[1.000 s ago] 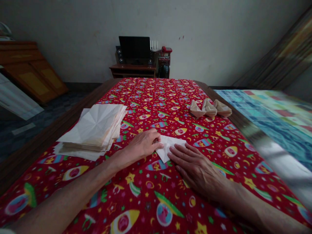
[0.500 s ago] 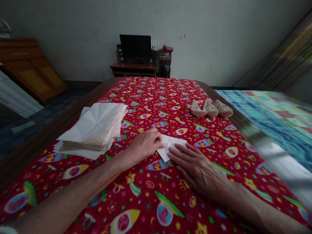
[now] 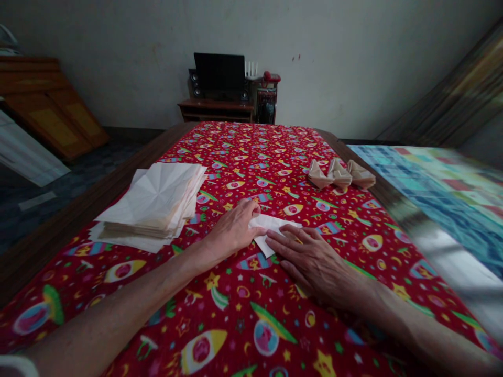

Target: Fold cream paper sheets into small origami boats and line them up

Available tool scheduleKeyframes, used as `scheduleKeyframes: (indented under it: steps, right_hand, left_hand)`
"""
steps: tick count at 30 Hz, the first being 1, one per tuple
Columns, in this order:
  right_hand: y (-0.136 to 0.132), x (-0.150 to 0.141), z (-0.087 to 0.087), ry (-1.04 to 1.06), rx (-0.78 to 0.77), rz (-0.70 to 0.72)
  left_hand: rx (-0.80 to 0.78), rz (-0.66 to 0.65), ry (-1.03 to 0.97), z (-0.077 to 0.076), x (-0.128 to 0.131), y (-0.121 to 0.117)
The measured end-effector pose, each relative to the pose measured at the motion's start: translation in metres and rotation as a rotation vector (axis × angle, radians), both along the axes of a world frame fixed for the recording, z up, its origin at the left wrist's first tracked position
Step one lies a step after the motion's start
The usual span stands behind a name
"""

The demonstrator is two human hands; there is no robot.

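A small piece of folded white paper (image 3: 271,222) rests on the red patterned tablecloth in front of me. My left hand (image 3: 236,225) is closed on its left end, thumb in front and fingers bent behind. Across the paper's right part lies my right hand (image 3: 310,256), its fingers apart and pressing from above, one of them bent. These fingers hide part of the paper. To the left is a stack of creased paper sheets (image 3: 155,191). Several folded paper pieces (image 3: 340,174) stand in a row toward the table's right edge.
The red tablecloth (image 3: 251,157) with rockets and stars covers the table, whose wooden edge (image 3: 129,193) shows at left. Beyond it are a black monitor (image 3: 219,72) and a red telephone (image 3: 271,77). A wooden cabinet (image 3: 58,112) stands left, a patterned bed cover (image 3: 432,199) right.
The index finger of my right hand has bent more, and its fingers have shifted slightly left over the paper. My left hand keeps its hold, with its fingers moved up a little.
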State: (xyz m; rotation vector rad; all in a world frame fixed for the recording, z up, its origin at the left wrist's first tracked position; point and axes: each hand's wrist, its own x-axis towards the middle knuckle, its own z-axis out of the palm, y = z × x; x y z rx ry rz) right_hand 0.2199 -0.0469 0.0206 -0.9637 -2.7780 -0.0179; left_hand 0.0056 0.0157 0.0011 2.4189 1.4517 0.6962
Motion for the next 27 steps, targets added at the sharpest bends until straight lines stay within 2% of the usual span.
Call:
scheduleKeyframes:
  steps: [3,5,7,10,13,17,27]
  right_hand:
    - [0.000,0.000,-0.001,0.006,0.005,-0.009]
    - [0.001,0.000,-0.002,0.003,0.007,-0.014]
    - [0.001,-0.001,-0.002,-0.009,-0.004,-0.012]
    - [0.001,-0.001,-0.001,-0.013,-0.018,-0.004]
    - [0.001,-0.002,0.000,0.000,-0.015,-0.006]
    - [0.001,-0.003,0.000,0.012,-0.004,-0.003]
    - [0.001,-0.002,-0.001,0.021,-0.027,0.004]
  left_hand:
    - [0.082,-0.037,-0.066,0.002,-0.005,-0.007]
    - [0.140,-0.123,-0.077,0.005,-0.013,-0.018]
    - [0.179,-0.265,0.006,0.008,-0.022,-0.031]
    - [0.127,-0.423,0.184,0.008,-0.033,-0.051]
    - [0.107,-0.405,0.262,0.005,-0.037,-0.063]
    - [0.088,-0.405,0.322,0.003,-0.035,-0.066]
    - [0.060,-0.396,0.359,0.008,-0.033,-0.071]
